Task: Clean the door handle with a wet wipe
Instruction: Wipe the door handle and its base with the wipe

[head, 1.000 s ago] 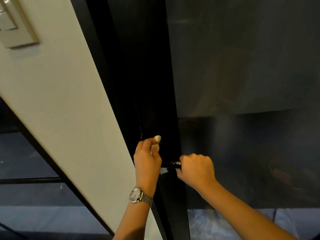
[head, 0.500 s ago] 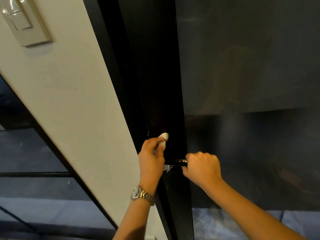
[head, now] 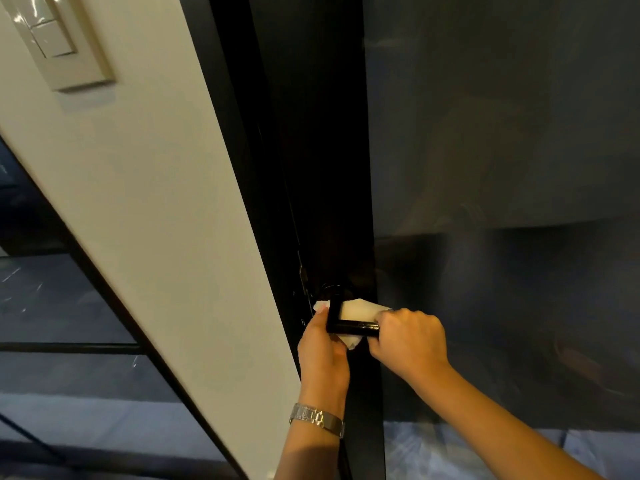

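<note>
A black lever door handle (head: 349,326) sticks out from the dark door frame (head: 322,202) at mid-height. A white wet wipe (head: 356,310) lies spread behind and under the handle's bar, next to the round base. My left hand (head: 322,348), with a metal watch on the wrist, pinches the wipe's left end beside the handle's neck. My right hand (head: 408,341) is closed around the free end of the bar and touches the wipe's right edge.
A cream wall strip (head: 166,202) with a light switch plate (head: 59,43) runs down the left. Dark glass (head: 502,168) fills the door on the right. More dark glass panes with black bars (head: 69,347) lie at lower left.
My left hand came down from above the handle and the wipe, bunched at my fingertips before, now lies spread behind the bar. My right hand stays on the bar's end.
</note>
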A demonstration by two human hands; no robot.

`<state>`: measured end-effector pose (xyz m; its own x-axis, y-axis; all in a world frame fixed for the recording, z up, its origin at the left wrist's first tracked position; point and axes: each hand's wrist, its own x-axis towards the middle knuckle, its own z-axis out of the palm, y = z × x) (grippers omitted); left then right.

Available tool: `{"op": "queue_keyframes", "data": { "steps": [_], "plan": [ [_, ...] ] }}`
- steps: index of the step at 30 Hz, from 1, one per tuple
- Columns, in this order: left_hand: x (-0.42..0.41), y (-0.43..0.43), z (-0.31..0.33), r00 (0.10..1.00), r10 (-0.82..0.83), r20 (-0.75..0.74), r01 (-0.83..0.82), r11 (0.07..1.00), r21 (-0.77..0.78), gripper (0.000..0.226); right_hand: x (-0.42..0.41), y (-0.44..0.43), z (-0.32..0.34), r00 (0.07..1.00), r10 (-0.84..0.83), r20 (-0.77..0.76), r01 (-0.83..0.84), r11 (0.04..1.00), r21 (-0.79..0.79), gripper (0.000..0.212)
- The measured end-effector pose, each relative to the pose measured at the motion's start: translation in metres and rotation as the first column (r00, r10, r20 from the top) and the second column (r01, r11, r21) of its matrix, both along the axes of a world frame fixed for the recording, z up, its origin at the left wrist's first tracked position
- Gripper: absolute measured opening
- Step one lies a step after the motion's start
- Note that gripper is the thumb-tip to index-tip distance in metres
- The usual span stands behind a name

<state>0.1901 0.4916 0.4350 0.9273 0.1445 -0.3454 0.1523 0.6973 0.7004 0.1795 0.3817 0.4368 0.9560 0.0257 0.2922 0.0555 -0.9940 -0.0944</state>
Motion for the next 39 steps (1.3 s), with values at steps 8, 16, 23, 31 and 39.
{"op": "queue_keyframes", "data": {
  "steps": [8, 16, 23, 31, 39],
  "plan": [
    [0.008, -0.007, 0.002, 0.837, -0.268, 0.477, -0.454, 0.148, 0.879, 0.031, -0.001, 0.0, 0.002, 1.0, -0.011, -0.012, 0.011, 1.0, -0.006, 0.026],
    [0.02, -0.001, 0.014, 0.877, -0.208, 0.434, -0.428, 0.074, 0.901, 0.022, -0.002, 0.0, 0.002, 1.0, 0.016, -0.01, -0.015, 1.0, 0.006, 0.026],
    [0.013, 0.008, -0.006, 0.986, -0.083, 0.145, -0.075, 0.554, 0.829, 0.018, 0.0, -0.002, 0.0, 1.0, 0.018, -0.01, -0.018, 1.0, 0.019, 0.025],
    [0.006, 0.01, -0.01, 0.945, -0.042, 0.325, -0.265, 0.484, 0.834, 0.025, 0.0, 0.001, 0.002, 1.0, 0.004, -0.009, -0.004, 1.0, -0.003, 0.026],
    [0.014, 0.01, -0.004, 0.933, -0.138, 0.333, -0.298, 0.225, 0.928, 0.029, 0.001, 0.0, 0.001, 1.0, -0.01, -0.021, 0.01, 1.0, -0.007, 0.025]
  ]
}}
